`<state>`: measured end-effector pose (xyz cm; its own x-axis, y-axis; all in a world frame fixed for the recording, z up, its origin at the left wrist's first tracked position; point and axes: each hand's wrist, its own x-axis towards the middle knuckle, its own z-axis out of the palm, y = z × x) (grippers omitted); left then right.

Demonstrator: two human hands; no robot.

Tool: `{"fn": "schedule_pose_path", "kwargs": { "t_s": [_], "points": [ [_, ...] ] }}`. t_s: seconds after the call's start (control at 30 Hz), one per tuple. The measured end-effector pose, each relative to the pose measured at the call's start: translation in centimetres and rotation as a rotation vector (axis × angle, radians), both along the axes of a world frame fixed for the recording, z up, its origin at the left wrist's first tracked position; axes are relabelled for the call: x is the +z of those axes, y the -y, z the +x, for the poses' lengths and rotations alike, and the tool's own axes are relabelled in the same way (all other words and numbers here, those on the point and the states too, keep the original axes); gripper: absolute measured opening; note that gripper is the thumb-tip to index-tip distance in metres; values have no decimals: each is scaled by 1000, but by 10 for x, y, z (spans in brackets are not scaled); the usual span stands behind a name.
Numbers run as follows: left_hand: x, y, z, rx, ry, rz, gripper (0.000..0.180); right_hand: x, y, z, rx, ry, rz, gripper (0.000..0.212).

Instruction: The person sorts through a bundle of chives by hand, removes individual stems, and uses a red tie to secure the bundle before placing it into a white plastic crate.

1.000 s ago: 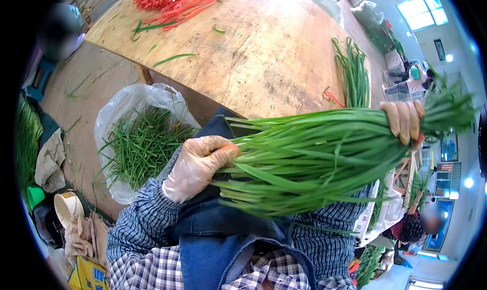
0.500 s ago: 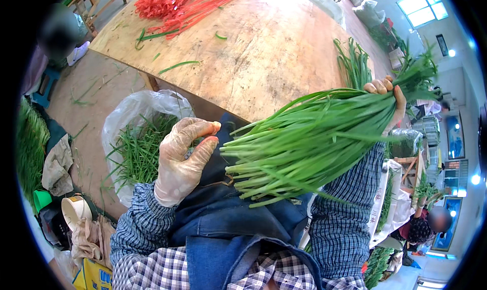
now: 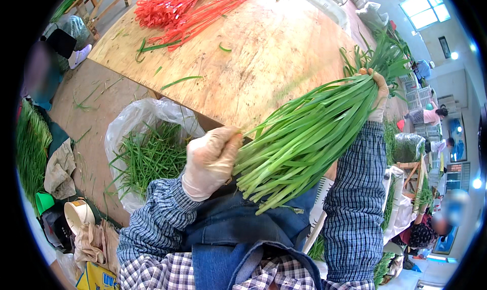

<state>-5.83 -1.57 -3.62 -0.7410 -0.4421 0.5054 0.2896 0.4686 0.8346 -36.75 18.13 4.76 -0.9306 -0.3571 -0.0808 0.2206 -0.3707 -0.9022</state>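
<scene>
A thick bunch of garlic chives (image 3: 314,133) slants across the front of me, its leafy end up at the right and its pale stem ends down toward the middle. My right hand (image 3: 378,89), in a thin glove, is wrapped round the leafy part. Beside the stem ends is my left hand (image 3: 213,160), also gloved, with thumb and fingers pressed together in a pinch. Whatever lies between those fingertips is too small to make out. Some more chives (image 3: 352,59) show behind the bunch at the table's right edge.
Red plastic strips (image 3: 172,16) and loose leaf scraps lie on the wooden table (image 3: 284,51). A clear plastic bag (image 3: 119,138) of green trimmings stands below its left edge. Chives are heaped at far left (image 3: 33,153), near a cream bucket (image 3: 78,214). Other people work at right.
My right hand has brought the bunch slightly left and its stem ends have dropped. My left hand has moved right toward the stems, its fingers closing from a looser curl.
</scene>
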Motion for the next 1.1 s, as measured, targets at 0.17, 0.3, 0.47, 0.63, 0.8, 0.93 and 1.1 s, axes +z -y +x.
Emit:
{"fn": "schedule_pose_path", "kwargs": {
  "t_s": [0.17, 0.3, 0.47, 0.63, 0.8, 0.93, 1.1],
  "points": [
    [-10, 22, 46, 283, 260, 368, 12, 3, 21, -7, 104, 55, 124, 19],
    [-35, 56, 118, 524, 513, 620, 11, 6, 52, -10, 158, 75, 257, 20],
    [-46, 64, 143, 397, 1036, 236, 15, -25, 83, -42, 51, 120, 393, 29],
    [-34, 59, 111, 412, 608, 242, 26, -17, 74, -48, -31, -152, 708, 66],
    [14, 64, 56, 300, 497, 320, 23, 57, 26, -33, -195, -324, 1140, 72],
    [59, 56, 15, 257, 378, -89, 28, 73, 24, 40, -51, -656, 910, 64],
    [75, 35, -38, 70, 366, -546, 50, 26, 56, 113, 152, -1178, 913, 67]
  ]
}}
